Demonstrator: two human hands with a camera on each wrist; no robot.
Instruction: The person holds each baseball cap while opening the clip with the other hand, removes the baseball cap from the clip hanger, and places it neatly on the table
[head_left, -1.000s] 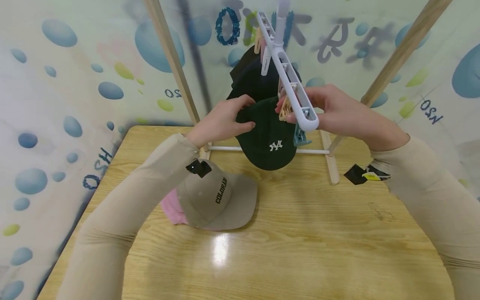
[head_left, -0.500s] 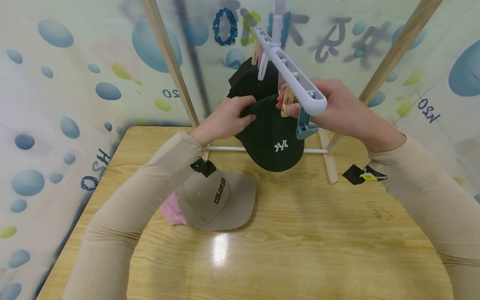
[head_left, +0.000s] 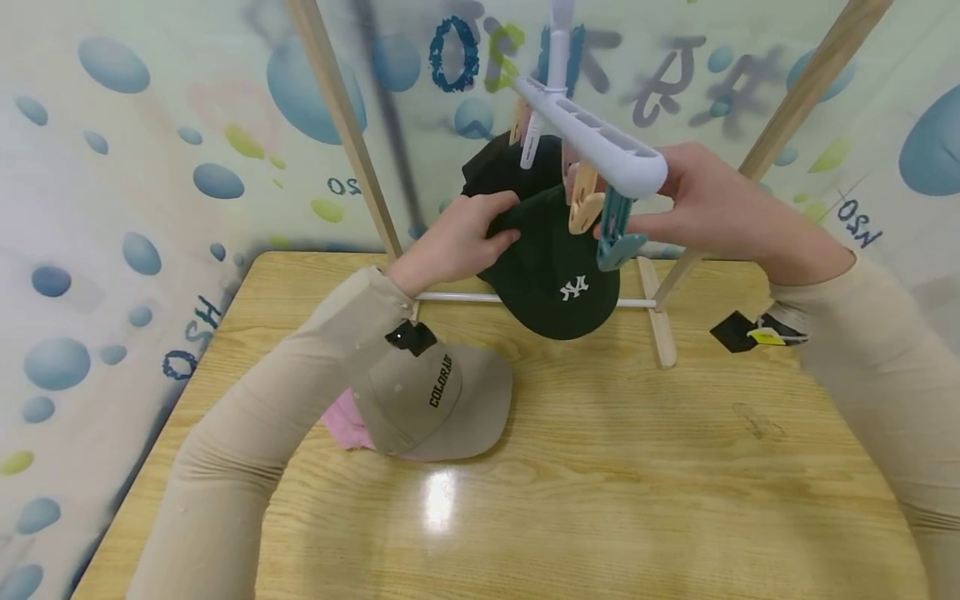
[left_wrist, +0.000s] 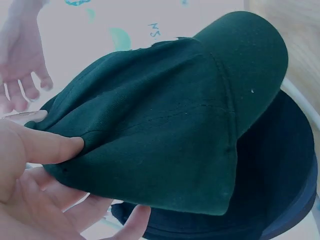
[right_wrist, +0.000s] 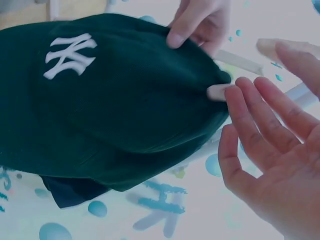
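Since the earlier frames: hanger bar (head_left: 637, 171) end, green cap (head_left: 551, 258) and right grip (head_left: 731, 212) have all shifted right. Cap sits under the bar, brim down, white NY logo showing, rear cloth bunched by a pale clip (right_wrist: 218, 92). My left grip (head_left: 463, 240) pinches its edge; right is spread, fingers straight, near that clip. Orange clip (head_left: 583, 200) and teal clip (head_left: 617, 240) block my head view of it. Black cap (head_left: 491, 167) behind; tan COLORADO cap (head_left: 416, 396) on tabletop (head_left: 600, 492).
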